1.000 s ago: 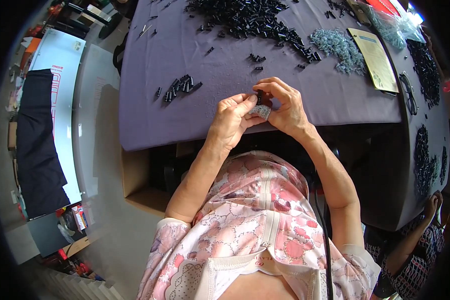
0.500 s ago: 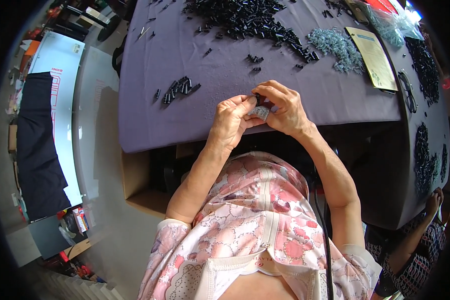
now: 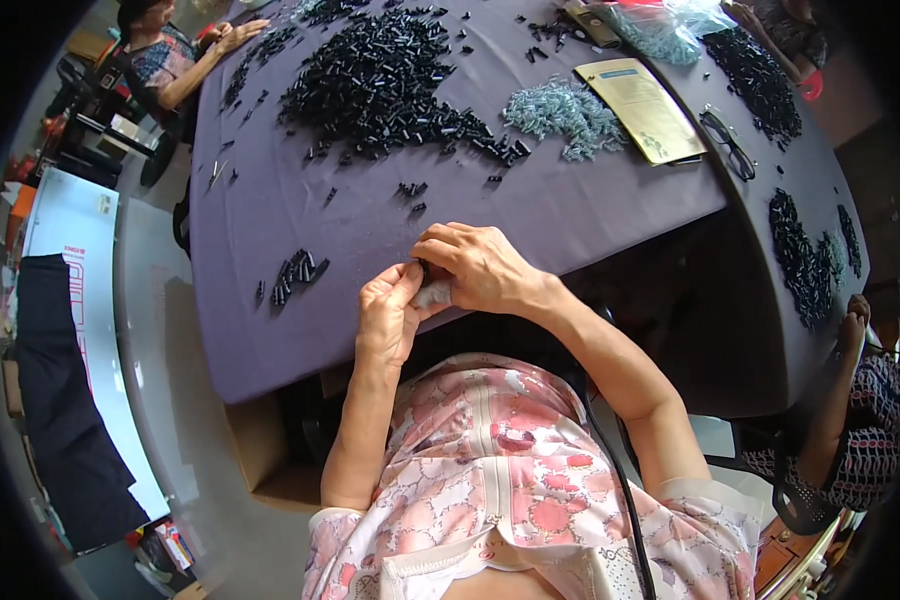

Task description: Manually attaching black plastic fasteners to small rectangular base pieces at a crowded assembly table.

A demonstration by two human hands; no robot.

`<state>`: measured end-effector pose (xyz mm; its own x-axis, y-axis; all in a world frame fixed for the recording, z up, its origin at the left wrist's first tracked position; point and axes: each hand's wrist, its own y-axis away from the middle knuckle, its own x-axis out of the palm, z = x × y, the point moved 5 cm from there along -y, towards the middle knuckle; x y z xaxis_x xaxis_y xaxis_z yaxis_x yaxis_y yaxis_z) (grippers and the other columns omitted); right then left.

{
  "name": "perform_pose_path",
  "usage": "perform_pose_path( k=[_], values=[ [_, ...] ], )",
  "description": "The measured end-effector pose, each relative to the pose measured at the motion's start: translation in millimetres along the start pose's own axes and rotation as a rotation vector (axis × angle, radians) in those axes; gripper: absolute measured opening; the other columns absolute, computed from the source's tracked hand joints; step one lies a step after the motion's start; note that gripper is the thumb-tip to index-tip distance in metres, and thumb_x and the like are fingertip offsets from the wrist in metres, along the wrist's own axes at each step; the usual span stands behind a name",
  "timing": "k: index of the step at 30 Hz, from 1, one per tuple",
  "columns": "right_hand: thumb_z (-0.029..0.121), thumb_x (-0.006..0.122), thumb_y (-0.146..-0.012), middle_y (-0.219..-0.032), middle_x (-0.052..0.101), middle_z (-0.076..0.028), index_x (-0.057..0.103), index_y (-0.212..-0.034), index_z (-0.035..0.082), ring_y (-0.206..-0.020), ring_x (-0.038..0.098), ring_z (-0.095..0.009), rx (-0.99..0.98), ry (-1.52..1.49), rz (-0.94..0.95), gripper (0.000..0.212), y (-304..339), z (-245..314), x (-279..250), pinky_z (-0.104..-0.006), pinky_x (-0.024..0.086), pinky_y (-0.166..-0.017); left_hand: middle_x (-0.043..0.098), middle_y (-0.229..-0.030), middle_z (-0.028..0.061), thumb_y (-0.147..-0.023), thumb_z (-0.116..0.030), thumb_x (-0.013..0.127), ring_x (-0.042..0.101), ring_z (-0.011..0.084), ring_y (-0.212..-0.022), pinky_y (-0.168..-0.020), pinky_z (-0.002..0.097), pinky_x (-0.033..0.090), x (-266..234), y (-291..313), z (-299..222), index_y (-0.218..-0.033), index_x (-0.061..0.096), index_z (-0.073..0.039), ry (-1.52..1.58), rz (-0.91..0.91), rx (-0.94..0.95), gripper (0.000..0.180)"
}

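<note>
My left hand (image 3: 386, 308) and my right hand (image 3: 487, 268) meet over the near edge of the table. Between their pinched fingertips shows a small black piece (image 3: 424, 268), mostly hidden by the fingers. Just below it sits a pale grey scrap or wrapping (image 3: 434, 294) against the fingers; I cannot tell which. To the left of my hands lies a small group of short black tubes (image 3: 295, 275). A few more loose black tubes (image 3: 413, 189) are on the cloth beyond my fingers.
A large heap of black tubes (image 3: 380, 85) covers the far table. Right of it are clear small parts (image 3: 565, 115), a yellowish booklet (image 3: 642, 110) and eyeglasses (image 3: 727, 143). Other people sit at the far left (image 3: 162, 62), far right (image 3: 785, 40) and right (image 3: 865, 420).
The view has turned, so the table and my hands sit further left and lower. A person at the far left has come into view. Both hands keep their pinch on the small black piece.
</note>
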<state>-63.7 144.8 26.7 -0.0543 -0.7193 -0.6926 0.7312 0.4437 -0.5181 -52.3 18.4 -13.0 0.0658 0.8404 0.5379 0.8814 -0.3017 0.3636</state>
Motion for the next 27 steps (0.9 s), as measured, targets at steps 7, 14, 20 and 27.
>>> perform_pose_path(
  k=[7, 14, 20, 27],
  values=[
    [0.003, 0.058, -0.075, -0.087, 0.064, -0.011, 0.062, -0.088, 0.008, -0.079, 0.062, -0.031, 0.477, 0.256, -0.382, 0.015, 27, -86, -97, -0.0382, 0.049, -0.068, 0.066, -0.079, 0.0033, -0.083, -0.015, 0.066, 0.060, 0.0072, -0.067, -0.055, 0.0194, 0.043, -29, 4, -46, -0.088, 0.062, -0.005, -0.613, -0.245, 0.374, 0.011],
    [-0.001, 0.054, -0.072, -0.092, 0.061, -0.012, 0.063, -0.092, 0.010, -0.089, 0.059, -0.032, 0.684, 0.414, -0.274, 0.025, 55, -134, -113, -0.0405, 0.047, -0.075, 0.056, -0.079, 0.0051, -0.075, -0.008, 0.069, 0.050, 0.0146, -0.058, -0.056, 0.0276, 0.043, -60, 21, -81, -0.080, 0.062, -0.002, -1.320, -0.517, 0.735, 0.010],
    [-0.002, 0.053, -0.073, -0.091, 0.062, -0.012, 0.065, -0.092, 0.008, -0.086, 0.061, -0.031, 0.649, 0.505, -0.240, 0.025, 38, -127, -108, -0.0380, 0.048, -0.074, 0.056, -0.082, 0.0067, -0.076, -0.008, 0.068, 0.051, 0.0180, -0.061, -0.060, 0.0302, 0.044, -76, 17, -79, -0.082, 0.062, -0.002, -1.456, -0.593, 0.755, 0.010],
    [0.003, 0.053, -0.076, -0.094, 0.061, -0.012, 0.064, -0.090, 0.009, -0.091, 0.060, -0.031, 0.684, 0.558, -0.115, 0.019, 36, -127, -107, -0.0408, 0.047, -0.075, 0.058, -0.090, 0.0113, -0.075, -0.007, 0.066, 0.058, 0.0294, -0.082, -0.073, 0.0374, 0.047, -72, 16, -81, -0.089, 0.063, -0.003, -1.485, -0.645, 0.727, 0.015]
  ],
)
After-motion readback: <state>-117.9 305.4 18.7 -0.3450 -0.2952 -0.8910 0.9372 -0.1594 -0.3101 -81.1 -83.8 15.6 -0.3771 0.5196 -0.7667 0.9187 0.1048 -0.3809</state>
